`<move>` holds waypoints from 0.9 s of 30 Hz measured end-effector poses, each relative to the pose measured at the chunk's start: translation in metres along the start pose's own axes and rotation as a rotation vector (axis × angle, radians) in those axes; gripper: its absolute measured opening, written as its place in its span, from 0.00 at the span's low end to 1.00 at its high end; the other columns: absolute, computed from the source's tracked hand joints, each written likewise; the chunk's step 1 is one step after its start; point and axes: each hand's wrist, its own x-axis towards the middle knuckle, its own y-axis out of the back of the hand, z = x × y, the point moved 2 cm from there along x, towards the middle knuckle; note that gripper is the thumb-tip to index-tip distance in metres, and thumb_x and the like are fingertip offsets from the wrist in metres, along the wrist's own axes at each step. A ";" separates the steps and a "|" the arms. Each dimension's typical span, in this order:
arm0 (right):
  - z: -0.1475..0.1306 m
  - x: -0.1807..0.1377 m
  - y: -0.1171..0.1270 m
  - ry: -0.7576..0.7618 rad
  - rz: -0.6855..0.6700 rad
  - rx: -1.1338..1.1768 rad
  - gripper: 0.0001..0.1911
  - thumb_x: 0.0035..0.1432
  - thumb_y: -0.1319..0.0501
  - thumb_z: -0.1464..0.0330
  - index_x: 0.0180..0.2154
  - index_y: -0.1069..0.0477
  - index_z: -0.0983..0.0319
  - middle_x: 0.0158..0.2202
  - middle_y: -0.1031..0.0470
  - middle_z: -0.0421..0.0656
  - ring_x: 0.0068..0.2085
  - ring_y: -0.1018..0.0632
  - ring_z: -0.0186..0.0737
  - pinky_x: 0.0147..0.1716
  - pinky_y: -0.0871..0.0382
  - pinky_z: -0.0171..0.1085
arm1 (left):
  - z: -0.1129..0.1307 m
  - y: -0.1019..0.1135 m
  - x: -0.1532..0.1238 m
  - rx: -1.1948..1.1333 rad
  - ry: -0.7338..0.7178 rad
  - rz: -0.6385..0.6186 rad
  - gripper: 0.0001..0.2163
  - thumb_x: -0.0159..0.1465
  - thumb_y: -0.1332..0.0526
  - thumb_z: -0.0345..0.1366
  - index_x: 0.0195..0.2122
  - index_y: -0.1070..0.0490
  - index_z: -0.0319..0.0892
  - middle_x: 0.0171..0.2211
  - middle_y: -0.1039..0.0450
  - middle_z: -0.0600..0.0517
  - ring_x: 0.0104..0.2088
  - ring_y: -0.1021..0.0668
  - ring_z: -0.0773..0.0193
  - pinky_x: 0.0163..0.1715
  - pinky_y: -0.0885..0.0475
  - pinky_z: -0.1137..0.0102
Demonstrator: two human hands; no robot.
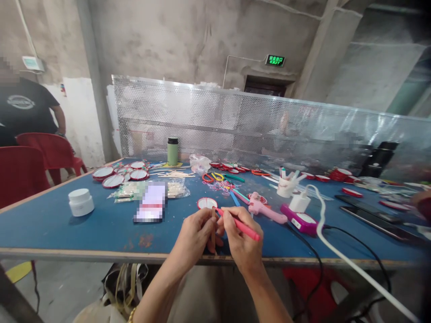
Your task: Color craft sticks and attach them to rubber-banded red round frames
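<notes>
My left hand (195, 229) is closed around a thin flat wooden stick (213, 233), held roughly upright near the table's front edge. In my right hand (244, 244) is a pinkish-red pen (247, 229), gripped as if for writing, its tip beside the top of the stick; whether they touch I cannot tell. Just beyond my fingers lies a round white disc with a red rim (207, 203). A pink glue gun (264, 210) rests to the right of my right hand.
On the blue table (111, 233) are a white jar (81, 202), a phone (151, 202), piled red-rimmed discs (112, 181), wooden sticks (173, 174), a green bottle (173, 151) and a cup of pens (285, 187). A white cable (321, 211) runs from a purple power strip (299, 220). A person (28, 107) is at far left.
</notes>
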 end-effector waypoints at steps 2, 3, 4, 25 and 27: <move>0.000 0.000 0.000 0.001 -0.002 -0.001 0.08 0.67 0.42 0.67 0.34 0.28 0.61 0.26 0.23 0.37 0.21 0.23 0.32 0.23 0.28 0.31 | 0.000 0.000 0.000 0.005 -0.003 -0.001 0.13 0.68 0.45 0.44 0.31 0.34 0.42 0.19 0.28 0.56 0.16 0.28 0.69 0.18 0.33 0.76; 0.000 0.000 0.000 0.001 0.000 0.004 0.08 0.67 0.42 0.67 0.34 0.28 0.61 0.26 0.23 0.37 0.21 0.23 0.32 0.22 0.28 0.31 | 0.000 0.001 0.000 0.003 -0.003 -0.001 0.13 0.68 0.45 0.44 0.31 0.34 0.42 0.19 0.28 0.56 0.16 0.28 0.69 0.18 0.33 0.76; 0.000 0.000 0.000 0.000 0.004 0.011 0.08 0.67 0.42 0.67 0.35 0.28 0.61 0.26 0.23 0.37 0.21 0.23 0.32 0.22 0.28 0.31 | -0.001 0.001 0.000 -0.003 0.000 -0.001 0.13 0.67 0.45 0.45 0.31 0.34 0.42 0.19 0.29 0.56 0.16 0.27 0.69 0.18 0.33 0.76; 0.000 0.001 0.000 -0.007 -0.002 -0.003 0.08 0.67 0.42 0.66 0.34 0.28 0.60 0.25 0.22 0.38 0.21 0.22 0.34 0.22 0.27 0.32 | -0.002 0.001 0.000 -0.004 -0.008 -0.002 0.13 0.68 0.45 0.46 0.31 0.33 0.42 0.19 0.28 0.56 0.16 0.27 0.69 0.19 0.33 0.76; -0.001 0.001 0.000 -0.009 0.012 -0.001 0.09 0.67 0.43 0.66 0.34 0.28 0.60 0.25 0.22 0.38 0.21 0.23 0.34 0.22 0.27 0.32 | -0.002 0.001 0.000 -0.009 -0.005 -0.003 0.13 0.68 0.44 0.45 0.31 0.34 0.43 0.19 0.28 0.56 0.16 0.27 0.69 0.19 0.32 0.76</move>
